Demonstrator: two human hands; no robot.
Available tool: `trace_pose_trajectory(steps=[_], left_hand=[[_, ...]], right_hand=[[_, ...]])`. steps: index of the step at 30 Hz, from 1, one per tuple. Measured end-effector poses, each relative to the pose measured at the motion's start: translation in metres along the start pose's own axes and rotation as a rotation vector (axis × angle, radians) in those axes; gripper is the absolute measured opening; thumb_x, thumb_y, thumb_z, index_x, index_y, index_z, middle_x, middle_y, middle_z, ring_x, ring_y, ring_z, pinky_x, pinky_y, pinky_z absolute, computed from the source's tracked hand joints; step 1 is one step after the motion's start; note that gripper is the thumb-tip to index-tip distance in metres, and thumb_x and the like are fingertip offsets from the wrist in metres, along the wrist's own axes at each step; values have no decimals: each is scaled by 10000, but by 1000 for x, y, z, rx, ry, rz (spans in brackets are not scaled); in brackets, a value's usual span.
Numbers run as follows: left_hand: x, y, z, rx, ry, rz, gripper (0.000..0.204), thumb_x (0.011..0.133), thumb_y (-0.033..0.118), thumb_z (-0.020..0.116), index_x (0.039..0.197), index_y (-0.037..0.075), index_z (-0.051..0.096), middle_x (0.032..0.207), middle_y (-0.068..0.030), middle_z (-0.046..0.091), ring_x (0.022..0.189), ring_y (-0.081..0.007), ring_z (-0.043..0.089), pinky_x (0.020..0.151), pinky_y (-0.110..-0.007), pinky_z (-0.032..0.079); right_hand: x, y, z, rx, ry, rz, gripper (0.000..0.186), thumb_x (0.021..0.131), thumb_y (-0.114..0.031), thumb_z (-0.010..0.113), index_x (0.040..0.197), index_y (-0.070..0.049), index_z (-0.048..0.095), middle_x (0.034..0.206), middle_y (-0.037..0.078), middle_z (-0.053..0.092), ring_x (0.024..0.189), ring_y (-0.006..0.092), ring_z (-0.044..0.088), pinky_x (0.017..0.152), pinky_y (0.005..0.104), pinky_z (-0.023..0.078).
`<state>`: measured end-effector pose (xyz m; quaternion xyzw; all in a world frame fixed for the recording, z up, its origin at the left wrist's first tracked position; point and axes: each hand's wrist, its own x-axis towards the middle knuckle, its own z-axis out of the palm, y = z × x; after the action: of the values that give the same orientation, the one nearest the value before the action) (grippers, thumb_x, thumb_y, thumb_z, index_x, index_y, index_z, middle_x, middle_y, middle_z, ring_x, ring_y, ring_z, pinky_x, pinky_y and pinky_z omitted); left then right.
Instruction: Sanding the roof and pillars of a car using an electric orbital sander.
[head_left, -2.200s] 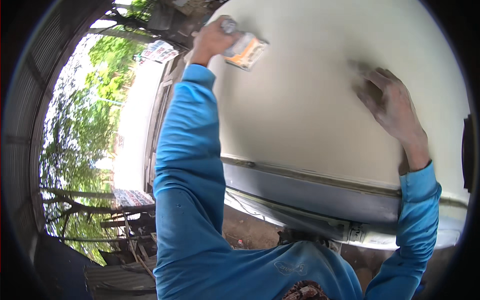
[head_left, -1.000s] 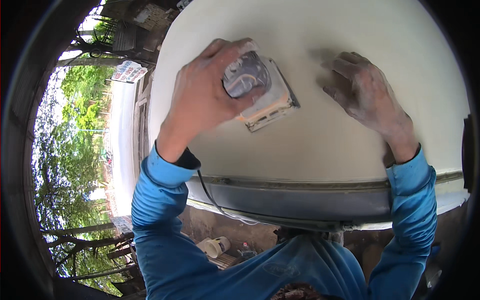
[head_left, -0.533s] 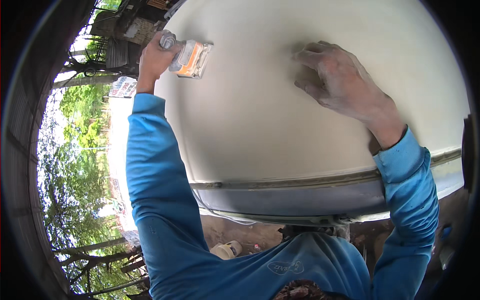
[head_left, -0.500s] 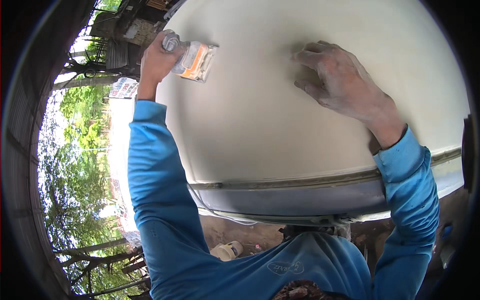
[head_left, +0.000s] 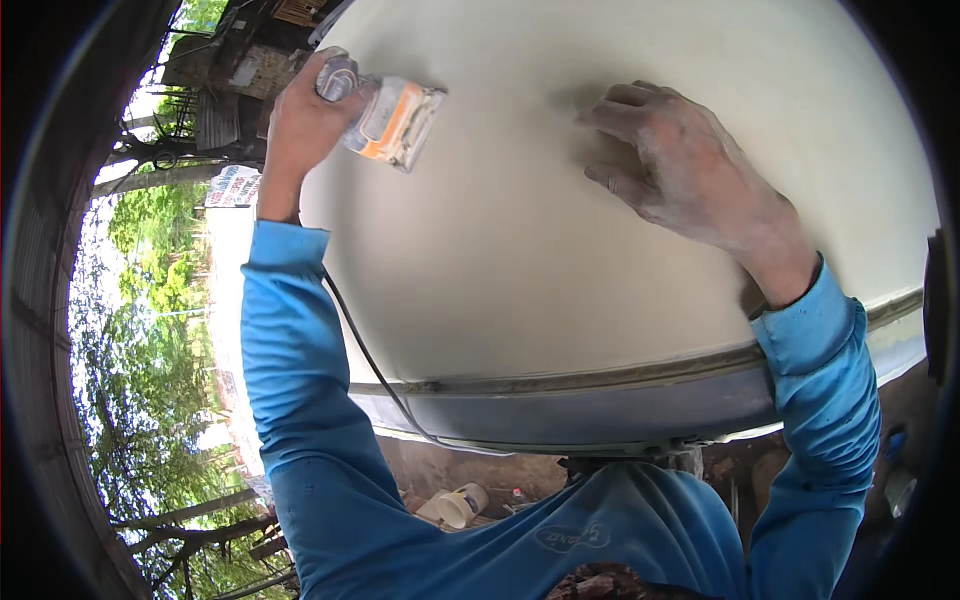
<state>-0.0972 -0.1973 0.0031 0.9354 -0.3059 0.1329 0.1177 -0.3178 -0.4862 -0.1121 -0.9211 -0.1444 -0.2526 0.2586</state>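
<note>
My left hand (head_left: pixel 305 115) grips the rounded end of an orange and grey power sander (head_left: pixel 392 122), coated in dust. The sander's flat pad lies tilted against a broad, curved cream panel (head_left: pixel 470 250), near its left edge. Over the same panel, further right, my right hand (head_left: pixel 680 165) holds nothing. Its dusty fingers are spread, with the tips on or very close to the surface. A dark cord (head_left: pixel 365 350) runs down from beside my left cuff across the panel's near edge.
A ridged trim strip (head_left: pixel 560 381) and a grey band (head_left: pixel 580 412) border the panel's near side. On the ground below stands a white bucket (head_left: pixel 461 506). Trees (head_left: pixel 160 260) and a hand-lettered sign (head_left: pixel 233 187) are off to the left.
My left hand has shifted slightly, and the sander sits turned a little differently. The dark cord now shows beside my left forearm. My right hand has barely moved.
</note>
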Motion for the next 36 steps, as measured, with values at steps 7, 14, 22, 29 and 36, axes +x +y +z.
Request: trace_pose_trajectory(steps=[7,14,22,29,36], left_hand=[[33,-60,-1,52,-52,-471,550,797,391,821,1236,92,681,1025,-126,765,910,-243,734,826,-364,568],[-45,44,-6,-131,-68,59,540,790,226,843,1262,46,651,1035,-137,754,965,-250,738,860,-369,563],[-27,27,-6,-58,-30,140,554,788,257,853,1266,59,654,1048,-149,750,973,-292,726,873,-374,559],[37,-58,2,47,-49,-425,617,787,422,815,1285,90,667,1068,-143,756,933,-261,736,839,-373,569],[5,3,5,16,-22,-112,620,784,382,833,1296,81,655,1080,-161,752,1006,-297,736,871,-363,565]], right_hand=[[1,5,2,36,5,-15,377,879,-223,760,1192,-28,683,1091,149,721,1096,328,660,1002,434,524],[-5,2,6,-29,130,-95,349,881,-220,756,1168,-34,684,1085,129,720,1075,315,661,983,433,533],[3,1,0,-11,-12,-32,369,888,-239,751,1177,-20,681,1092,139,717,1080,329,657,990,432,531],[1,3,5,34,13,-18,366,874,-219,759,1166,-10,687,1096,148,717,1088,337,656,1003,431,522],[-2,4,11,-8,60,-77,379,871,-216,762,1187,-24,678,1053,142,710,1066,327,655,976,432,527]])
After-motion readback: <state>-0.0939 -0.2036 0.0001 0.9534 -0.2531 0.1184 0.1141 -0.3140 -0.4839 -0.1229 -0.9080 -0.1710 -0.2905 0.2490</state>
